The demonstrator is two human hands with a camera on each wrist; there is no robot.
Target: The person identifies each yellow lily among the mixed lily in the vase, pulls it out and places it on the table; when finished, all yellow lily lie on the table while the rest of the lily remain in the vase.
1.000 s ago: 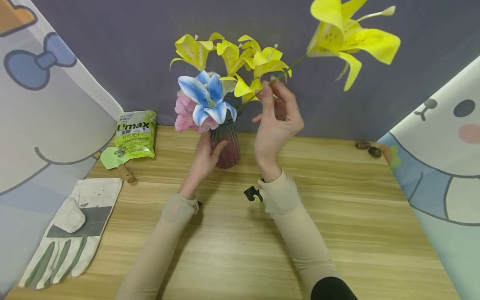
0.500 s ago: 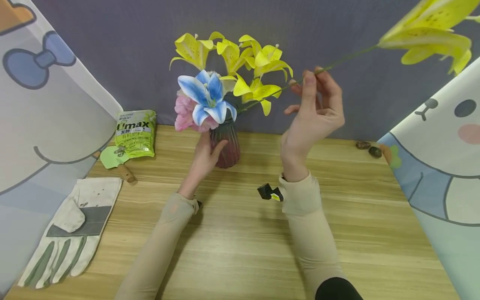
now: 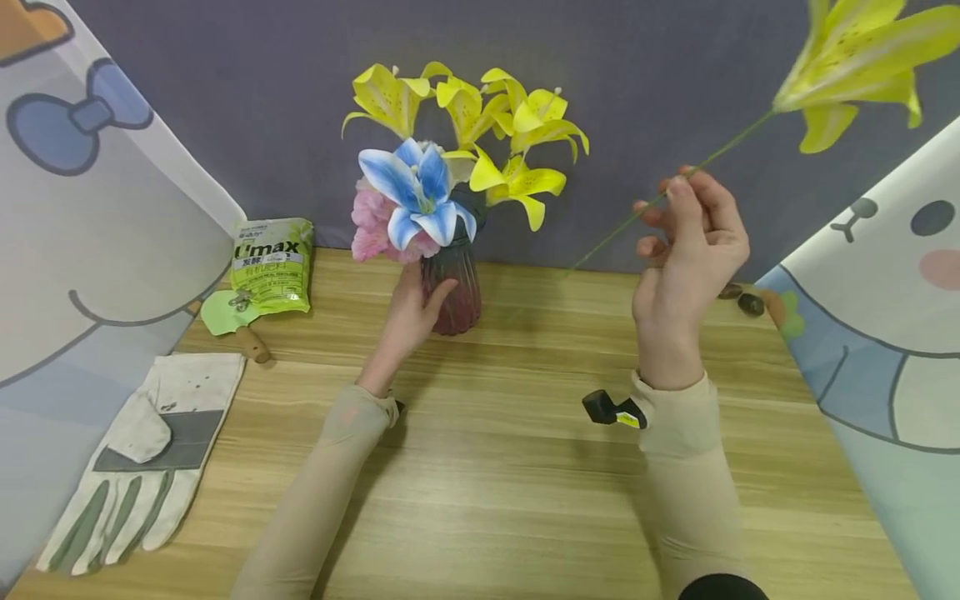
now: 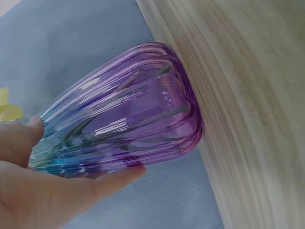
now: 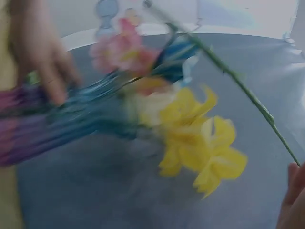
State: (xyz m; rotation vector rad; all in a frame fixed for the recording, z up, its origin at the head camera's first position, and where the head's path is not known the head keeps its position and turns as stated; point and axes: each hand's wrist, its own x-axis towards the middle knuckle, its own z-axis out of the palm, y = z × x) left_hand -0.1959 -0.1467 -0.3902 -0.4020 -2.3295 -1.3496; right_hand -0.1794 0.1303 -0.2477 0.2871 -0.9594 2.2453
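A ribbed glass vase (image 3: 452,287), purple below and bluish above, stands upright on the table near the back wall. My left hand (image 3: 411,308) grips it from the left, thumb along the near side; in the left wrist view stems show through the glass (image 4: 138,109). A blue-and-white lily (image 3: 420,193), pink blossoms (image 3: 372,225) and several yellow lilies (image 3: 525,183) fill its mouth. Off to the right, my right hand (image 3: 686,250) pinches the green stem (image 3: 727,148) of a single yellow lily (image 3: 855,67). The stem's lower end is apart from the vase.
At the left lie a green Umax bag (image 3: 272,267), a small trowel (image 3: 243,325) with a wooden handle, and a work glove (image 3: 150,458). Dark stones (image 3: 750,305) sit at the back right corner. A grey wall (image 3: 637,100) rises behind the table.
My right hand has moved right, drawing the yellow lily's stem out of the vase, and is now a little lower. The left hand and vase have stayed in place.
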